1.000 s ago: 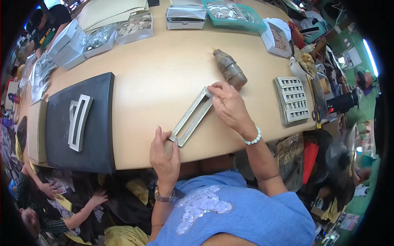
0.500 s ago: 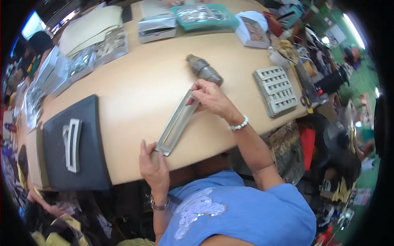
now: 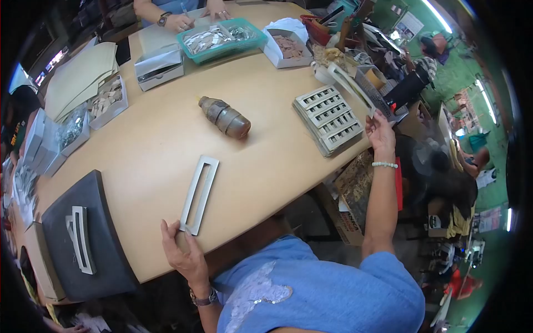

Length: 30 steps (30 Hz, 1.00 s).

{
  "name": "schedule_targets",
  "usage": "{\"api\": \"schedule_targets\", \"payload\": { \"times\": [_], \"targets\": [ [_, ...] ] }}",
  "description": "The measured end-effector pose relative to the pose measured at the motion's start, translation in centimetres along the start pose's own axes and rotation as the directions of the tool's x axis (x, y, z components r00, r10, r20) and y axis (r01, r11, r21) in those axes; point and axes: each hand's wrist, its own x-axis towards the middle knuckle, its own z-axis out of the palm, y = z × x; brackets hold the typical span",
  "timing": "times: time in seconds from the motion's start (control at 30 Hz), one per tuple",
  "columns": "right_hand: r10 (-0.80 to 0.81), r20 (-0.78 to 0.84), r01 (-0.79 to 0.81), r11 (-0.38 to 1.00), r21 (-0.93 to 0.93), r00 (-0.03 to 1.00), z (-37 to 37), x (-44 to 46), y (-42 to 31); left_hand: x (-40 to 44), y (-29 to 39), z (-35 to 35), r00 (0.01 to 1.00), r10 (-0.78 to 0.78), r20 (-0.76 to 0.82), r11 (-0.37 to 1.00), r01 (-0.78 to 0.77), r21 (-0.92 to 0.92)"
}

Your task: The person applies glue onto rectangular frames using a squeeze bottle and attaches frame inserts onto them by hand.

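Observation:
My left hand (image 3: 186,258) pinches the lower end of a pale rectangular frame (image 3: 199,195) that lies slanted near the table's front edge. At the right, my right hand (image 3: 380,132) grips the lower end of a long, thin pale strip (image 3: 350,86), raised beside the table's right edge. Close by on its left lies a stack of pale slotted plates (image 3: 328,117). A brown wrapped bottle (image 3: 225,116) rests on its side, beyond the rectangular frame.
On a black board (image 3: 91,238) at the left lie more pale frames (image 3: 82,240). Boxes of small pieces (image 3: 105,102) and a teal tray (image 3: 221,40) line the far side. A co-worker's hands (image 3: 180,22) are behind the tray.
The view has swung right. My right hand has left the rectangular frame, moved to the table's right side and taken hold of the strip. My left hand remains at the frame's lower end.

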Motion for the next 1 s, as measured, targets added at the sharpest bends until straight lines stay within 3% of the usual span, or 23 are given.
{"api": "schedule_targets", "payload": {
  "times": [0.2, 0.8, 1.0],
  "targets": [
    [-0.004, 0.077, 0.003, 1.000, 0.014, 0.997, -2.6, 0.5, 2.2, 0.0, -0.1, 0.1, 1.000, 0.017, -0.010, 1.000, -0.017, 0.014],
    [-0.093, -0.020, 0.091, 0.992, -0.093, 0.995, -1.3, 0.2, 3.8, -0.1, -0.3, 0.0, 1.000, 0.014, 0.011, 0.999, -0.015, 0.046],
    [-0.162, -0.162, 0.117, 0.960, -0.255, 0.973, -1.4, -2.4, 2.4, -0.2, -0.3, 0.2, 1.000, 0.029, -0.002, 0.998, -0.029, 0.056]
  ]
}}
